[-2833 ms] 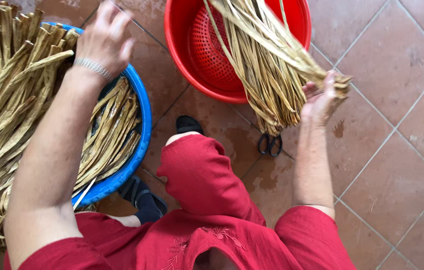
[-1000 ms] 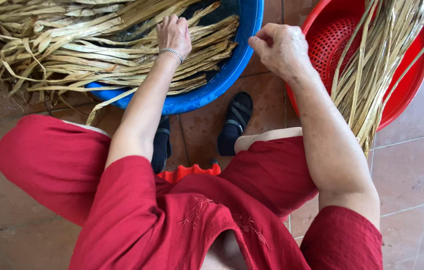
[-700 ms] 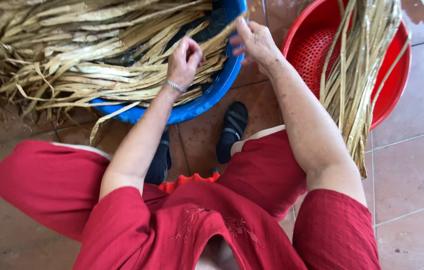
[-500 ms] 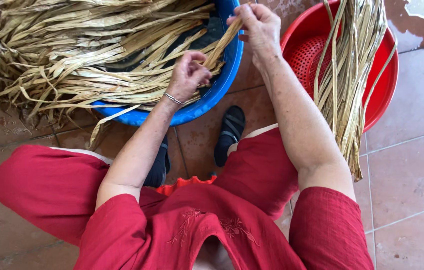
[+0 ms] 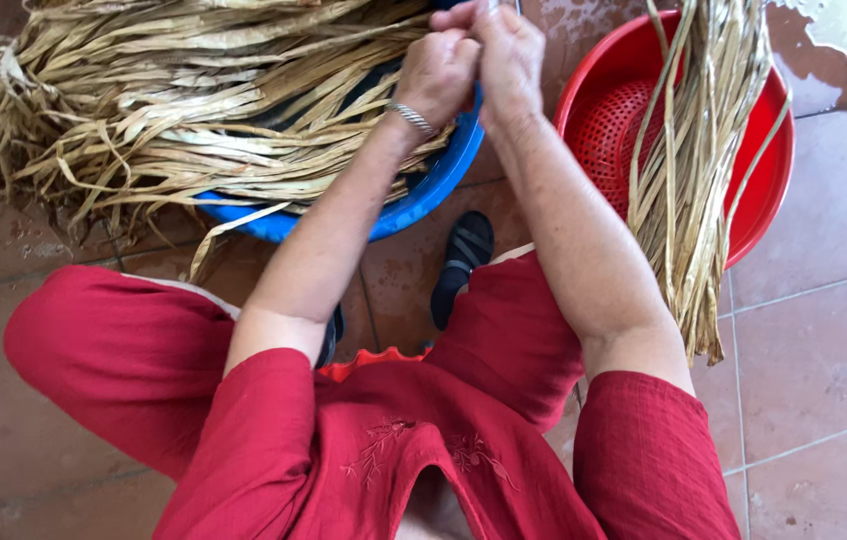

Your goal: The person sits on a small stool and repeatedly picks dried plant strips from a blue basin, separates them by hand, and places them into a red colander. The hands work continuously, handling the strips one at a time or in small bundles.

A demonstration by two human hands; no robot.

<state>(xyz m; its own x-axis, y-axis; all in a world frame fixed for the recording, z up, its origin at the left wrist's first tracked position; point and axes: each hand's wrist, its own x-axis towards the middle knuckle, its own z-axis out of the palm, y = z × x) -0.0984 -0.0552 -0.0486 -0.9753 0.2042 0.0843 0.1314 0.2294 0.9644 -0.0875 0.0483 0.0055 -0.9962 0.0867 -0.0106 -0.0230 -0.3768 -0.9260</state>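
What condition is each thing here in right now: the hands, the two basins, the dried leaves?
Left hand: closed, over the blue basin's rim.
Right hand: closed, pressed against the left; what they pinch is hidden.
Blue basin: heaped with dry leaf strips spilling over its edge.
Red basin: holds a red colander and a leaf bundle hanging over the rim.
Floor tiles: wet near the top.

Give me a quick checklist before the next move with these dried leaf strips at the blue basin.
1. Both hands together over the basin edge: ok, left hand and right hand meet there.
2. Strip held between them: cannot tell, the fingers hide it.
3. Supply in blue basin: ok, dried leaf strips heaped and spilling over the rim.
4. Red basket within view: ok, a bundle of strips drapes over its edge.
5. Floor dry: not ok, wet patches by the basket.
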